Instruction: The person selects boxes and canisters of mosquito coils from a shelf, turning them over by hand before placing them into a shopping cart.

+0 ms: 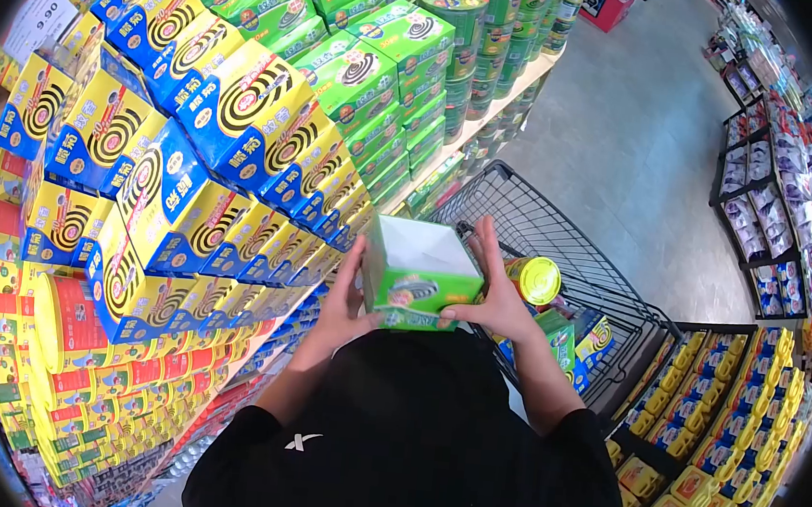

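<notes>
In front of my chest, a green mosquito coil box is held between both hands, its pale, shiny face turned up and a printed coil on the side toward me. My left hand grips the left side, thumb at the lower front edge. My right hand holds the right side, thumb on the front and fingers stretched along the edge. Just beyond and to the right is a wire shopping cart. A yellow-lidded canister, a green package and a blue-and-yellow box lie in it.
Stacked blue-and-yellow coil boxes rise close on my left. Behind them stand green coil boxes and green round tins. Yellow bottles fill shelves at the lower right. Grey aisle floor runs ahead, with a rack beyond.
</notes>
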Demonstrator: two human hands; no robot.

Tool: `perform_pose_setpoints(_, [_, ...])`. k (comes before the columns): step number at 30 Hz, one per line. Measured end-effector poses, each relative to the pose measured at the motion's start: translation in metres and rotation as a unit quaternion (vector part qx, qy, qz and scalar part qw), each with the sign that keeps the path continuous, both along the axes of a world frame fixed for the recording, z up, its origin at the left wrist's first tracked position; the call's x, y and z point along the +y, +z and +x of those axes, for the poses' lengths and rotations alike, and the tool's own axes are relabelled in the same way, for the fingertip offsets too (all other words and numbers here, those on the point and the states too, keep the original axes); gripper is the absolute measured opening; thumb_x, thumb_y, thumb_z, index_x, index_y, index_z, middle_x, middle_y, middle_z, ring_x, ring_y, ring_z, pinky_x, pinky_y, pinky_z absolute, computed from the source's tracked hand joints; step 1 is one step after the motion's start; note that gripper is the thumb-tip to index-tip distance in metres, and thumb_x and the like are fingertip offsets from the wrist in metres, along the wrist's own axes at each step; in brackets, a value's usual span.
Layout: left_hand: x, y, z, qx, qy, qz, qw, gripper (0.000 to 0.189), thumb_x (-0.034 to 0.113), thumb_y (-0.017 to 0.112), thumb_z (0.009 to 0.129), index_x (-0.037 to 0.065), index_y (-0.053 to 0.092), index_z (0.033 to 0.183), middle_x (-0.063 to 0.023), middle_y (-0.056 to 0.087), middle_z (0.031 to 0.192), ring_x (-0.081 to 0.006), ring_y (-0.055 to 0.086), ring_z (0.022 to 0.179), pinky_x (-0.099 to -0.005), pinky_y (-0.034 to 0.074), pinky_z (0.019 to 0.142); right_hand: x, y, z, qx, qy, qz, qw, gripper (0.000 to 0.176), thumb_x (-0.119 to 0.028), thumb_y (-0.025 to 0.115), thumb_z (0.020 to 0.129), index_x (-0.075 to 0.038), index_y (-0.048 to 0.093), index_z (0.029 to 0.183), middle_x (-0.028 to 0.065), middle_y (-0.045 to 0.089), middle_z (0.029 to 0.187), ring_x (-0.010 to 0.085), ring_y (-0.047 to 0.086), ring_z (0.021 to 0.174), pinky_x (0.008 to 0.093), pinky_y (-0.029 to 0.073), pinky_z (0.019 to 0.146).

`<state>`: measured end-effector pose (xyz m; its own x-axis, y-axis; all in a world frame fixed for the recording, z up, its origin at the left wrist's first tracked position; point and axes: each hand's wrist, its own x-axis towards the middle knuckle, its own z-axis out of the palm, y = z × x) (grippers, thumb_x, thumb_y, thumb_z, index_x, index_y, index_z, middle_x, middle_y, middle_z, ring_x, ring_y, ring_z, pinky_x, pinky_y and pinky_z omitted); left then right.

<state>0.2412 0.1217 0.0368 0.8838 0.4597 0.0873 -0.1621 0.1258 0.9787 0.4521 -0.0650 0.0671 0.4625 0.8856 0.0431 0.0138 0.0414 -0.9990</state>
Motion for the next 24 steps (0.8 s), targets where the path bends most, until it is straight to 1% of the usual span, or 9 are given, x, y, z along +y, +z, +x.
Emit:
perform_pose_setpoints(3, [-0.003,0.015,-0.004,0.013,-0.041,0.045,0.998,0.114,0.01,0.081,0.069,0.009,0.015,0.162,-0.0106,0.009,0.167,-0.0261,0.015,0.153,-0.0393,0.038,0.112,-0.004,0.002,0.006,0.072,0.087,0.007,0.994,0.132,-0.021,0.093,0.067,-0.004,0.003,0.162,0.0208,0.01,0.167,0.0311,0.013,0.155,0.0377,0.015,0.123])
perform_pose_setpoints(7, [-0.007,0.02,-0.004,0.025,-0.054,0.053,0.997,0.114,0.009,0.079,0.069,0.011,0.015,0.163,-0.0082,0.009,0.166,-0.024,0.014,0.153,-0.0361,0.04,0.109,-0.009,-0.002,0.01,0.073,0.111,-0.015,0.991,0.126,-0.02,0.093,0.066,-0.004,0.012,0.161,0.02,0.013,0.167,0.0294,0.014,0.155,0.0372,0.015,0.123])
perform_pose_setpoints(12, [-0.005,0.011,-0.002,-0.001,-0.039,0.037,0.999,0.115,0.022,0.086,0.072,0.011,0.016,0.162,-0.0098,0.013,0.165,-0.0256,0.021,0.151,-0.0398,0.041,0.108,-0.01,-0.022,0.014,0.059,0.094,-0.004,0.994,0.116,-0.017,0.092,0.066,-0.004,0.025,0.159,0.0179,0.023,0.164,0.0292,0.024,0.152,0.0388,0.02,0.122])
perform_pose_setpoints(13, [-0.004,0.008,-0.001,-0.011,-0.034,0.024,0.999,0.115,0.026,0.088,0.073,0.011,0.016,0.162,-0.0103,0.015,0.165,-0.0261,0.024,0.15,-0.0407,0.041,0.108,-0.01,-0.023,0.013,0.159,0.082,0.026,0.983,0.111,-0.017,0.091,0.067,-0.003,0.028,0.158,0.0167,0.028,0.162,0.0284,0.03,0.149,0.0392,0.024,0.121])
perform_pose_setpoints(15, [-0.001,0.008,0.0,-0.038,-0.007,-0.085,0.996,0.111,0.029,0.086,0.077,0.01,0.018,0.162,-0.0111,0.024,0.163,-0.0263,0.03,0.147,-0.0426,0.042,0.107,-0.01,-0.025,0.008,0.354,0.057,0.084,0.93,0.101,-0.018,0.088,0.071,-0.002,0.034,0.154,0.0144,0.039,0.158,0.0268,0.042,0.143,0.04,0.032,0.119])
perform_pose_setpoints(18, [0.002,0.019,0.007,-0.05,0.019,-0.176,0.983,0.102,0.026,0.082,0.083,0.009,0.019,0.161,-0.0118,0.035,0.159,-0.0253,0.038,0.142,-0.0433,0.042,0.107,-0.027,-0.077,0.011,0.511,0.053,0.101,0.852,0.081,-0.021,0.083,0.079,-0.002,0.044,0.147,0.0142,0.055,0.144,0.0295,0.057,0.128,0.0458,0.044,0.111])
perform_pose_setpoints(19, [0.002,0.021,0.009,-0.049,0.024,-0.195,0.979,0.098,0.023,0.08,0.085,0.009,0.02,0.161,-0.012,0.039,0.157,-0.0247,0.04,0.14,-0.0431,0.042,0.107,-0.028,-0.086,0.01,0.534,0.058,0.116,0.836,0.08,-0.022,0.083,0.08,-0.002,0.043,0.147,0.0149,0.056,0.142,0.0301,0.058,0.127,0.046,0.046,0.109])
perform_pose_setpoints(21, [-0.002,0.015,0.014,-0.004,0.015,-0.133,0.991,0.089,0.019,0.076,0.088,0.007,0.024,0.159,-0.0118,0.042,0.154,-0.0233,0.041,0.138,-0.0417,0.041,0.108,-0.03,-0.101,0.007,0.58,0.065,0.145,0.799,0.078,-0.022,0.082,0.083,-0.001,0.042,0.147,0.0162,0.059,0.137,0.0311,0.059,0.126,0.0464,0.049,0.106])
perform_pose_setpoints(24, [-0.009,-0.001,0.021,0.037,-0.021,-0.115,0.992,0.077,0.016,0.073,0.091,0.005,0.031,0.155,-0.0107,0.046,0.149,-0.0215,0.043,0.135,-0.039,0.038,0.11,-0.026,-0.108,-0.001,0.631,0.063,0.141,0.76,0.074,-0.028,0.077,0.088,-0.006,0.041,0.149,0.0158,0.056,0.143,0.0338,0.055,0.13,0.052,0.043,0.111])
